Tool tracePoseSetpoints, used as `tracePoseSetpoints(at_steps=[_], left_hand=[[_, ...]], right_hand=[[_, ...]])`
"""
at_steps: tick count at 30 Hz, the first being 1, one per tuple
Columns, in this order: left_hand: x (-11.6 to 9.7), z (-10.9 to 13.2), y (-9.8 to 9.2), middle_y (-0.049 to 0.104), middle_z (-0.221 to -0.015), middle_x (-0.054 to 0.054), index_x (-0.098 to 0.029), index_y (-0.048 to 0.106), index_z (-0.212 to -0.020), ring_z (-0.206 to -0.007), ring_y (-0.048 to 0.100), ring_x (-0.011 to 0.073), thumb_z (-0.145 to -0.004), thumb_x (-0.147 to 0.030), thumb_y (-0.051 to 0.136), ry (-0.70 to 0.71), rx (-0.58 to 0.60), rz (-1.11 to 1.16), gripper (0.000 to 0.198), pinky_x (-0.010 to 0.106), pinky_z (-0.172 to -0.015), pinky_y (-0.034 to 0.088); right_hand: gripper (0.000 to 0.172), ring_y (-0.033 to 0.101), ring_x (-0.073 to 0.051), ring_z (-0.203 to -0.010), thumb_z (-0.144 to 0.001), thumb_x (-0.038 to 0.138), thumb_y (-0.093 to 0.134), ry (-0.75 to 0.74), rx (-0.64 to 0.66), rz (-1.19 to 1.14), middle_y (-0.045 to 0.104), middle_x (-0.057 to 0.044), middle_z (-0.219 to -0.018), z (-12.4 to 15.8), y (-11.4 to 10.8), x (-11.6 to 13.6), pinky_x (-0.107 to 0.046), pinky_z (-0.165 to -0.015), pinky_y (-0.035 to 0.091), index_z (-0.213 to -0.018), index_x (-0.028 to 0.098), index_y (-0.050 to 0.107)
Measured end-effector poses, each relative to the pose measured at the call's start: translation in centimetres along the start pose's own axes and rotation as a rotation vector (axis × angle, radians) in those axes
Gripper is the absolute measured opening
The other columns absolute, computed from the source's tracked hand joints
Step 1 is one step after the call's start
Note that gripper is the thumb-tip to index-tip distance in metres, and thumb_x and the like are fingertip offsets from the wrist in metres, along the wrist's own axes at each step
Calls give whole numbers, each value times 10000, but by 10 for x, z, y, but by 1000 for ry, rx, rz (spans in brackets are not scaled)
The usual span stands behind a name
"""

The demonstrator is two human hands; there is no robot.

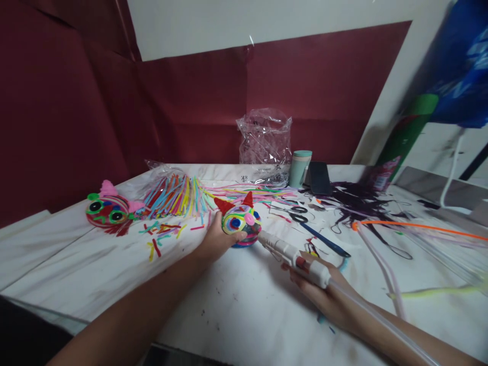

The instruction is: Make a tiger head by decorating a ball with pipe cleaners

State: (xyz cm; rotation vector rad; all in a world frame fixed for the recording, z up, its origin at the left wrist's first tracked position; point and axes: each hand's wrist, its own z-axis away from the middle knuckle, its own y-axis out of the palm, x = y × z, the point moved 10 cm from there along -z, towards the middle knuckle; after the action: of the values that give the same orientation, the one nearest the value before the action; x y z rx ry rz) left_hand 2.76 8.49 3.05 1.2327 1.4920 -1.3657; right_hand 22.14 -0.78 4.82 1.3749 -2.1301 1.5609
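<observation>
My left hand (219, 238) is closed around a colourful pipe-cleaner animal head (238, 224) with red pointed ears, ringed eyes and a pink nose. Its thumb presses on the lower front of the face. In my right hand (314, 290) is a white hot glue gun (285, 251), with a long clear glue stick (377, 315) trailing out of its back. The gun's nozzle points left, at the right side of the head's mouth. Whether the tip touches there I cannot tell.
Another pipe-cleaner head (110, 209) lies at the left, near short cut pieces (163, 231) and a fanned bundle (171, 195). Scissors (299, 209), a blue-handled tool (324, 239), a phone (319, 178), a green cup (300, 170) and dark pipe cleaners (353, 198) lie beyond my right hand.
</observation>
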Motion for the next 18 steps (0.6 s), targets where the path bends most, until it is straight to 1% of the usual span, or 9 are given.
tracePoseSetpoints(at_steps=[5, 8, 12, 15, 18], left_hand=[[-3, 0, 1, 614, -1042, 51, -190, 446, -1049, -1005, 579, 233, -591, -295, 752, 24, 7, 29, 561, 341, -848, 464], [-2, 0, 0, 623, -1007, 44, -194, 451, -1030, -991, 584, 239, -589, -292, 750, 18, -10, 9, 541, 346, -838, 469], [2, -1, -2, 628, -969, 38, -194, 454, -1021, -960, 593, 243, -598, -330, 748, 5, -17, -34, 533, 350, -815, 472], [2, -2, 0, 624, -997, 42, -195, 441, -1048, -972, 590, 238, -609, -329, 743, 27, -1, -12, 549, 346, -818, 471], [0, -2, 0, 622, -1025, 44, -196, 445, -1048, -991, 585, 233, -607, -313, 748, 42, 6, 11, 548, 339, -832, 470]], right_hand=[[150, 603, -170, -662, -838, 245, 432, -14, -17, -10, 628, -34, -717, 0, -2, 5, -269, -605, 480, -810, 194, 571], [148, 605, -174, -675, -837, 256, 439, 7, -26, -13, 636, -34, -730, -1, -2, 2, -272, -610, 484, -814, 197, 573], [151, 602, -179, -671, -833, 263, 445, 33, -34, -7, 645, -37, -727, -1, -1, -2, -283, -602, 484, -783, 201, 574], [166, 600, -182, -647, -835, 283, 444, 45, -38, -47, 638, -34, -705, 0, -2, -3, -290, -589, 491, -798, 198, 581], [161, 603, -181, -643, -825, 252, 444, 45, -57, -76, 627, -31, -698, 0, -5, 0, -284, -577, 497, -809, 192, 593]])
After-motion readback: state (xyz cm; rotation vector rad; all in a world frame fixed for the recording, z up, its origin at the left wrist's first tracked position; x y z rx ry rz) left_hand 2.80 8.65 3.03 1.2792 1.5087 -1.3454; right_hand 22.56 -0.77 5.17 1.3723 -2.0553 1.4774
